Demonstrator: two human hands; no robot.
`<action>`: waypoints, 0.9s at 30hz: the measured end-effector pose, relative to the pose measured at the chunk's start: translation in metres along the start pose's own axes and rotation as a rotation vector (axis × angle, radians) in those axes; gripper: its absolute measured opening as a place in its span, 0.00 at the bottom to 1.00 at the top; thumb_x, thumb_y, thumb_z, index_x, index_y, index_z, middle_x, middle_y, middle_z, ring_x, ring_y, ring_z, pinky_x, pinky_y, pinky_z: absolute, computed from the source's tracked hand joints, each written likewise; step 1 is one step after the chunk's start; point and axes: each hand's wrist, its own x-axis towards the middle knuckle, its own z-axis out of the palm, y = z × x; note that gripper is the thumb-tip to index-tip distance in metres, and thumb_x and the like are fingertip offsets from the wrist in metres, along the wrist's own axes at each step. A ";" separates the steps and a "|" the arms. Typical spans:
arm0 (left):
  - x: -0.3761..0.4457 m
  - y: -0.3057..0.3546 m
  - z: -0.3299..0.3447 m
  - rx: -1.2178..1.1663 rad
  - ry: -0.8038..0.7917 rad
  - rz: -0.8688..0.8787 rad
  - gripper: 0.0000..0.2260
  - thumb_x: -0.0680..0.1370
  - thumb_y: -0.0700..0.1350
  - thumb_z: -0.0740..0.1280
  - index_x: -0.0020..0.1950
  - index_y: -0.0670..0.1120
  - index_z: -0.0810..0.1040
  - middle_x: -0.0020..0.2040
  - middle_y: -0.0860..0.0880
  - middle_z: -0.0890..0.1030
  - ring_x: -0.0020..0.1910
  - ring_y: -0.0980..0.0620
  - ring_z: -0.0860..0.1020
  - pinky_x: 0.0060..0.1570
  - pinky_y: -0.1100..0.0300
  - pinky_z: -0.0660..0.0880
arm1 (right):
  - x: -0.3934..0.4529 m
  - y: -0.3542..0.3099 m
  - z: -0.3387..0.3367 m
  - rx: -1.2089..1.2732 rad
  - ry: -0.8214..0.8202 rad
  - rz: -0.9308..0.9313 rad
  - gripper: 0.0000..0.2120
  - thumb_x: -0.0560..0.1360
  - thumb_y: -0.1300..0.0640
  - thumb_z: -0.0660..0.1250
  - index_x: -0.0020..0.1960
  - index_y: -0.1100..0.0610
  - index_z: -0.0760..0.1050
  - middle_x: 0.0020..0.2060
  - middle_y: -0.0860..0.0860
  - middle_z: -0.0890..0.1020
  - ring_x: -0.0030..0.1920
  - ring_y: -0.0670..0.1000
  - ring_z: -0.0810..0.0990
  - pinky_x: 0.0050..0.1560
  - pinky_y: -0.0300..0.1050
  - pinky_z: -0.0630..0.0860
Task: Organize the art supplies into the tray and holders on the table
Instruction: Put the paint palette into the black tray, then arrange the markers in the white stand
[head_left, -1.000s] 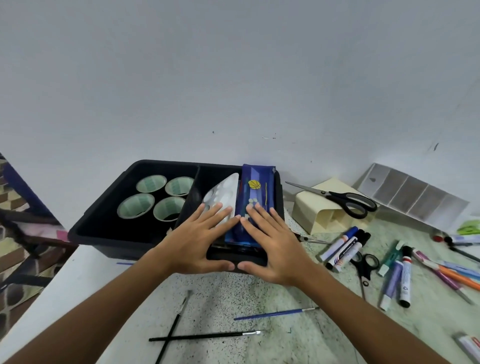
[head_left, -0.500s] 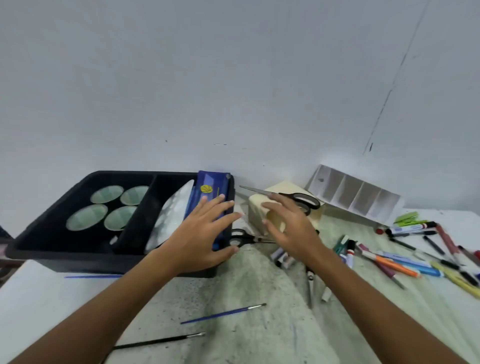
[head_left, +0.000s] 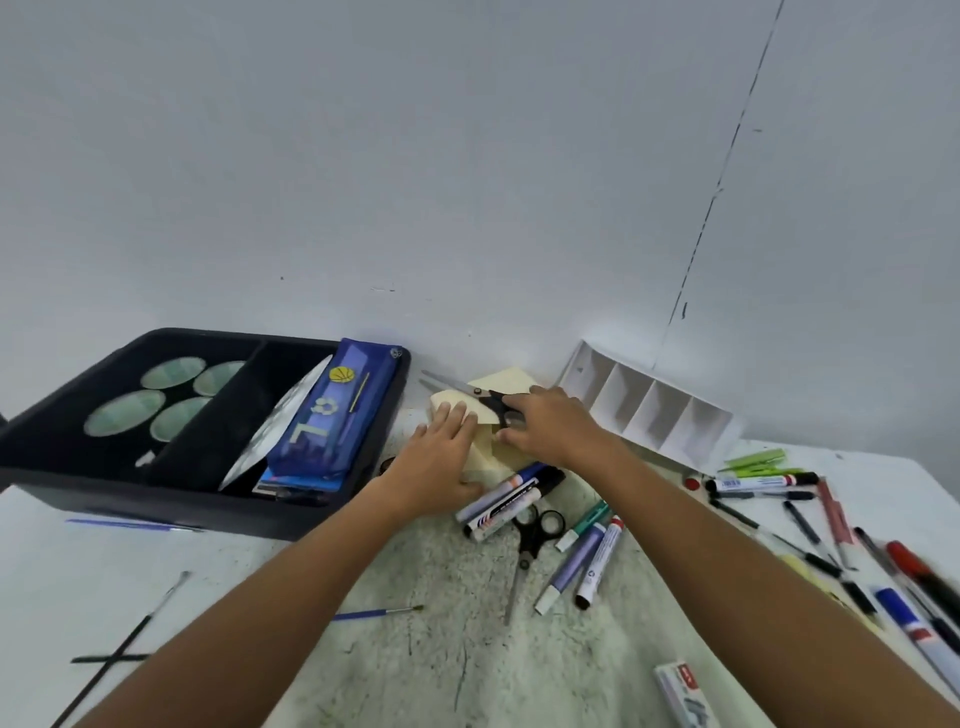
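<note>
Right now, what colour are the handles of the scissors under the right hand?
Black, on the scissors atop the cream holder; the head view shows it.

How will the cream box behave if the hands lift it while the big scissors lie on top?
The cream box looks hollow and thin-walled, so it is probably light and may dent under a firm squeeze. The big scissors lie loose across its top, blades overhanging, so they could slide off if it tilts. The right hand at the handles may steady them.
</note>
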 end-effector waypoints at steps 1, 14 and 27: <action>-0.001 -0.002 0.001 -0.005 0.004 0.009 0.38 0.77 0.54 0.64 0.79 0.41 0.48 0.80 0.42 0.47 0.79 0.44 0.45 0.75 0.45 0.53 | 0.001 -0.002 -0.001 0.025 -0.001 0.024 0.21 0.75 0.44 0.65 0.66 0.50 0.73 0.57 0.55 0.78 0.62 0.60 0.71 0.58 0.53 0.71; -0.033 -0.018 -0.033 -0.425 0.684 0.121 0.12 0.74 0.44 0.65 0.54 0.40 0.81 0.46 0.46 0.82 0.38 0.57 0.75 0.41 0.61 0.74 | -0.104 0.024 -0.003 0.425 -0.151 -0.015 0.34 0.63 0.59 0.76 0.67 0.52 0.71 0.56 0.49 0.74 0.54 0.49 0.76 0.46 0.36 0.74; -0.015 -0.005 0.007 -0.108 0.176 0.120 0.34 0.78 0.52 0.67 0.78 0.41 0.56 0.79 0.42 0.57 0.79 0.44 0.52 0.74 0.44 0.58 | -0.155 -0.028 0.066 0.018 -0.354 -0.468 0.24 0.69 0.57 0.72 0.64 0.57 0.73 0.56 0.53 0.72 0.57 0.53 0.70 0.50 0.55 0.77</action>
